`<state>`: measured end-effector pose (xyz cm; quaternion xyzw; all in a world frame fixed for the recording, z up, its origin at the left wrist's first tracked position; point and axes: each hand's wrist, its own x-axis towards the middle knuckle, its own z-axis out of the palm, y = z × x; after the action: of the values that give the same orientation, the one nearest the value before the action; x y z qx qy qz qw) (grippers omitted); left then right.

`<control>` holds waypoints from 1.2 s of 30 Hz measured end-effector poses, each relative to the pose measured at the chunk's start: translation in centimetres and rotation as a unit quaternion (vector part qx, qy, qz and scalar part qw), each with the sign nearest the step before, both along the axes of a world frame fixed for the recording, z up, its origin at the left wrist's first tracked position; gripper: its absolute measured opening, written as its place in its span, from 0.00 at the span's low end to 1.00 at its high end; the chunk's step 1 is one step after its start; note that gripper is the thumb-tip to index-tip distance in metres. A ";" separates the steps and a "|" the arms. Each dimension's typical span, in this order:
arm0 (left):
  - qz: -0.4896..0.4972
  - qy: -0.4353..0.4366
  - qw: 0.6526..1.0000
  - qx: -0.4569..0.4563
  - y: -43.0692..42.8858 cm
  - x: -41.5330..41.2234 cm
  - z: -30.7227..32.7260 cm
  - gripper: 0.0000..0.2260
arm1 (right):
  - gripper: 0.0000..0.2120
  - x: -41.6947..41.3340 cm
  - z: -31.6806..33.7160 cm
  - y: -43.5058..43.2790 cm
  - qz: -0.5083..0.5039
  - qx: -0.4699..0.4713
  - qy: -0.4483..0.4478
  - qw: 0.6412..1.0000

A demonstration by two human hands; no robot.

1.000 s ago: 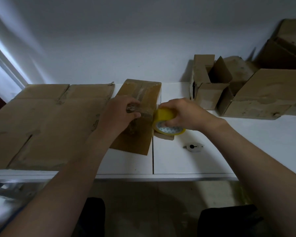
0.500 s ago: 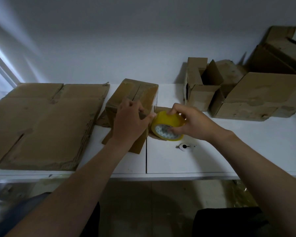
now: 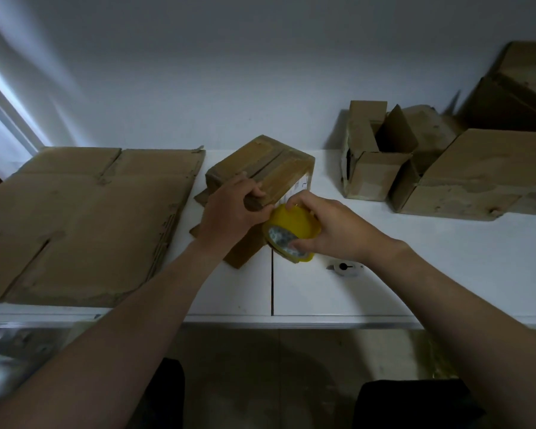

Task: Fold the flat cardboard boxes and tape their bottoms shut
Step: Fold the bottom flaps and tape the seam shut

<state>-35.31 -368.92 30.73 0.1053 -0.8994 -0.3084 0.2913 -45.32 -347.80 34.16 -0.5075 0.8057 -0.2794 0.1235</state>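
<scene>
The small cardboard box [image 3: 262, 168] in the middle of the frame stands folded on the desk [image 3: 446, 264], flaps closed and seam facing up. The left hand [image 3: 229, 212] curls over its near edge, pinning it. The right hand [image 3: 334, 230] grips the yellow tape roll [image 3: 291, 230] tight against that same edge, so I'd say taping this bottom is under way, not finished. At the right, several assembled boxes [image 3: 477, 181] look dealt with. At the left, flat cardboard [image 3: 84, 224] lies unfolded.
</scene>
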 end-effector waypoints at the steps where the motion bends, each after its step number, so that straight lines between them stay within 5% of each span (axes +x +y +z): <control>1: -0.014 0.000 1.000 0.007 -0.6 -0.1 -0.1 0.13 | 0.25 0.2 0.0 -0.2 0.000 -0.002 0.005 1.000; 9: -0.075 -0.026 0.996 0.051 -3.3 -0.4 0.1 0.20 | 0.23 2.2 -0.3 -1.5 -0.012 0.000 0.068 0.998; 19: -0.094 -0.075 0.991 0.053 -4.0 0.2 1.1 0.13 | 0.28 3.6 -0.3 -1.3 -0.035 0.029 -0.010 0.999; 24: 0.082 -0.115 0.988 -0.065 -1.5 3.2 1.6 0.23 | 0.20 2.8 -0.3 -0.9 -0.022 0.035 0.002 0.999; 27: 0.161 -0.155 0.957 0.185 2.7 5.6 1.4 0.20 | 0.11 2.4 -0.1 -0.6 -0.020 -0.003 0.052 0.998; 30: 0.095 -0.177 0.884 0.423 5.2 5.3 1.1 0.22 | 0.18 1.7 0.1 0.1 0.018 0.006 0.058 0.998; 33: 0.076 -0.160 0.866 0.467 7.1 4.1 0.3 0.27 | 0.20 0.7 -0.3 1.9 0.041 -0.009 0.055 0.998; 36: 0.103 -0.121 0.852 0.499 8.8 3.1 -0.3 0.28 | 0.13 -0.8 -0.9 4.6 -0.067 0.037 0.057 0.995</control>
<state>-32.16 -360.11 30.40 0.3653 -0.6366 -0.6688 0.1186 -46.17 -343.17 33.27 -0.4623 0.8536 -0.2274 0.0772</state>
